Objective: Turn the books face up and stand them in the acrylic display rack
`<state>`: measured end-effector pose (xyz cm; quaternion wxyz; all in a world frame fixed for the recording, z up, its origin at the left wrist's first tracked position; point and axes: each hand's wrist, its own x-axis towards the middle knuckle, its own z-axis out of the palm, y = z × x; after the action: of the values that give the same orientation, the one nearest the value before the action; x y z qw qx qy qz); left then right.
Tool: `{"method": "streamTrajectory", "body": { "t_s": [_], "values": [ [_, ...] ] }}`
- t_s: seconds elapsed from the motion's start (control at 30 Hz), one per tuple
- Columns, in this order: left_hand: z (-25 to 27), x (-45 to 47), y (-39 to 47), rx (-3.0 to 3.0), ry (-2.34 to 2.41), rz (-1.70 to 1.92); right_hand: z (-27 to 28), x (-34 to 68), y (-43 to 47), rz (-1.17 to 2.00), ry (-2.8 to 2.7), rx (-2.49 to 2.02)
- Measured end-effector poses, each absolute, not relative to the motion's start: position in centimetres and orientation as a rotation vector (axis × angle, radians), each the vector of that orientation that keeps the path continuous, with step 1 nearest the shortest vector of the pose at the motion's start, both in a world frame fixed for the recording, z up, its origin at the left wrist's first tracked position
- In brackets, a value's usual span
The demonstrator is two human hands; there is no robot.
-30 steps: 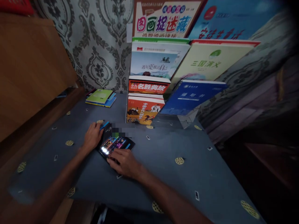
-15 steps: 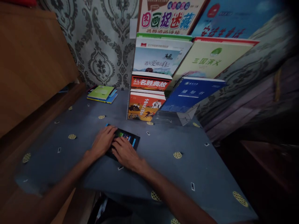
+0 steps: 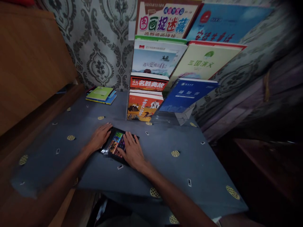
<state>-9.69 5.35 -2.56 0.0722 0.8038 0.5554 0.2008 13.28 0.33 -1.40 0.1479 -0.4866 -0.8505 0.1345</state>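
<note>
A small dark picture book [image 3: 115, 142] with a black border and bright pictures lies open on the table, slightly askew. My left hand [image 3: 100, 137] rests flat over its left side, fingers stretched toward the top edge. Across its right side lies my right hand [image 3: 133, 150], palm down, with the fingers spread and the thumb out toward the pictures. Both hands touch the book without gripping it, and they hide parts of both sides. A pale shine shows at the lower left edge, close to my left wrist.
Behind the book, a clear stand [image 3: 183, 118] holds several upright books, among them a blue one [image 3: 189, 94] and an orange one [image 3: 144, 107]. A small pile of thin books [image 3: 100, 94] lies at the back left. A wooden panel [image 3: 30, 63] borders the left side.
My hands have moved apart, the left one leftward and the right one rightward. More of the book's pictures show between them, and different pictures are visible. The camera view has shifted slightly.
</note>
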Motion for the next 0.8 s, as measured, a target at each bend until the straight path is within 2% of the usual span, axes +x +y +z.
{"method": "streamTrajectory", "body": {
  "t_s": [0.2,0.4,0.8],
  "values": [
    [-2.4,-8.5,4.1,2.420,1.776,0.682,-1.5,15.7,0.7,0.355,-2.417,-1.471],
    [-1.8,-6.9,-0.2,2.440,1.964,0.566,-1.3,18.2,1.6,0.378,-2.449,-1.430],
    [-2.2,-7.1,-2.3,2.425,1.989,0.617,-1.3,18.1,0.9,0.265,-2.367,-1.574]
  ]
}}
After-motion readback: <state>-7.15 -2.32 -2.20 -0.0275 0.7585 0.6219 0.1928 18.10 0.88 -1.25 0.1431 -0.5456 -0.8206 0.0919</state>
